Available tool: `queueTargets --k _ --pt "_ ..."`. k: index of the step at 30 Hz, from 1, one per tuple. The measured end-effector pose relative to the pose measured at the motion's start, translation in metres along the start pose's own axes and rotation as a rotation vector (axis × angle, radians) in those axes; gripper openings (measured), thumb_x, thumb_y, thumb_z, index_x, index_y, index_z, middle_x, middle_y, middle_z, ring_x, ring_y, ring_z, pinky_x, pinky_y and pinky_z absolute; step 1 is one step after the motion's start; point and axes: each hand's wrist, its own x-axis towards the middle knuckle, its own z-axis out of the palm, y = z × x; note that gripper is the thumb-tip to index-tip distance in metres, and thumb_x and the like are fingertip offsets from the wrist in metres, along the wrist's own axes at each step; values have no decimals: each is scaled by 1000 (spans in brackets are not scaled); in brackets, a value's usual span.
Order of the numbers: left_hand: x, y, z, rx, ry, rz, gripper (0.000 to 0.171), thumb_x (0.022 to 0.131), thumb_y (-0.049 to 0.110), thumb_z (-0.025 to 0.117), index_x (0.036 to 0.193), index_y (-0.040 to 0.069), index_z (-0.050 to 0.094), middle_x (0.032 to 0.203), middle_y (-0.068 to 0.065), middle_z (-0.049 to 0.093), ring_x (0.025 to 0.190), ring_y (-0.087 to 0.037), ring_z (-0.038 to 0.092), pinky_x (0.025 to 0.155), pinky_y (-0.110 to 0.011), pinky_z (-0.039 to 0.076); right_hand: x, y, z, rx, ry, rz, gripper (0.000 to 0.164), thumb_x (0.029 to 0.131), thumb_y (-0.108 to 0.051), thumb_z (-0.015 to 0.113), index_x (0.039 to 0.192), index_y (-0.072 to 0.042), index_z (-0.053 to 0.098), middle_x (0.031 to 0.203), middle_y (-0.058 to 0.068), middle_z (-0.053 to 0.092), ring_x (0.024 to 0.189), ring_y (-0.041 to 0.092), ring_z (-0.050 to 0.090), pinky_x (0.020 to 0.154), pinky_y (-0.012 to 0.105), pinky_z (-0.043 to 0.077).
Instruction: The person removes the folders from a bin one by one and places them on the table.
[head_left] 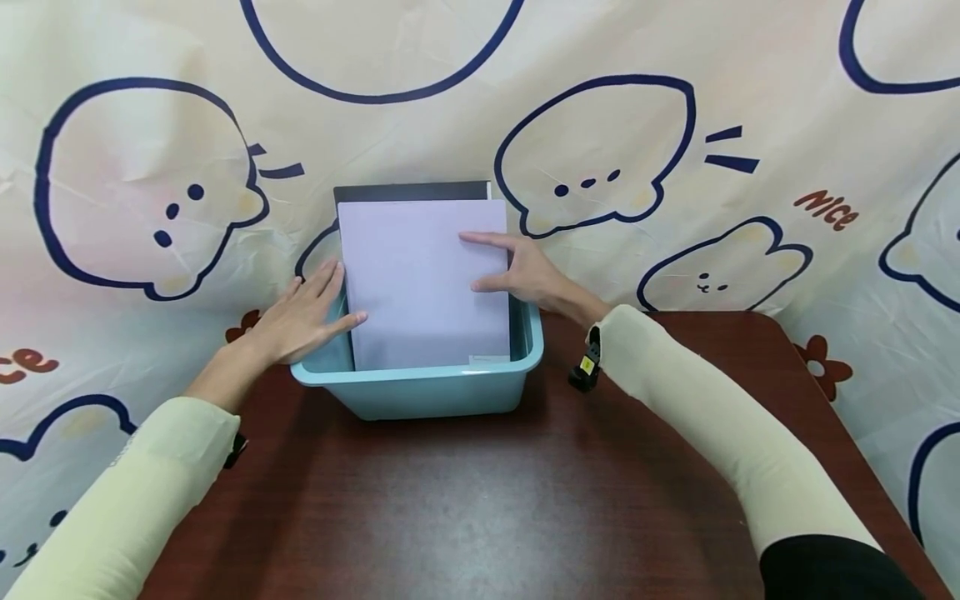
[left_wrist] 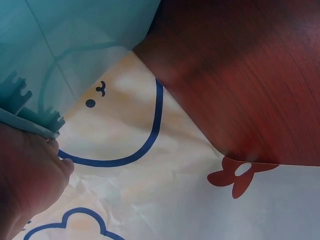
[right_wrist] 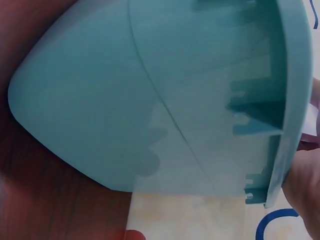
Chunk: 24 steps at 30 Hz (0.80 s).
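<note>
A flat lavender book or folder point(head_left: 423, 283) stands upright in a light-blue plastic basin point(head_left: 442, 396), with a dark-edged flat item point(head_left: 412, 192) showing behind its top. My left hand point(head_left: 303, 321) is at the basin's left rim, fingers straight, thumb reaching toward the lavender cover's left edge. On the other side, my right hand point(head_left: 528, 271) touches the lavender cover near its right edge. Its index finger and thumb lie extended over the front face; the other fingers are hidden. The right wrist view shows the basin's outer wall point(right_wrist: 100, 110), with the hand partly beyond the rim.
The basin stands at the back of a dark brown wooden table point(head_left: 465, 500). Close behind hangs a pale cloth point(head_left: 420, 142) with cartoon outlines. The table's right edge slants away past my right forearm.
</note>
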Motion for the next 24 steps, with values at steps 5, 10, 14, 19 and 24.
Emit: queueTargets --k 5,10,14,19,24 --pt "-1 1 0 -10 -3 -8 103 105 71 38 168 1 -4 177 -22 -8 163 -44 -1 127 -67 -4 -2 3 1 106 75 4 67 85 3 86 146 -15 66 161 4 52 147 21 48 121 49 41" --pt "0 1 -1 -15 -1 -4 103 105 69 41 168 2 -3 176 -22 -8 163 -45 -1 128 -66 -3 -4 6 1 143 137 5 67 85 9 84 145 -15 66 160 2 54 148 21 49 122 46 40" --pt "0 0 -1 -17 7 1 102 105 68 42 168 2 -2 177 -23 -6 163 -45 1 129 -64 1 -6 6 0 145 195 19 68 86 10 82 146 -19 66 160 -2 54 152 20 43 127 48 32" --pt "0 0 1 -7 12 2 102 104 69 42 169 1 0 177 -23 -4 163 -44 2 129 -65 6 -9 5 -2 168 240 35 70 89 9 79 148 -24 64 162 -5 51 153 18 42 127 49 30" --pt "-1 0 0 -13 8 0 102 104 68 42 168 1 -2 177 -23 -5 163 -44 1 129 -64 4 -9 1 -4 189 260 -13 69 88 11 79 149 -18 63 162 -1 51 151 18 44 126 44 35"
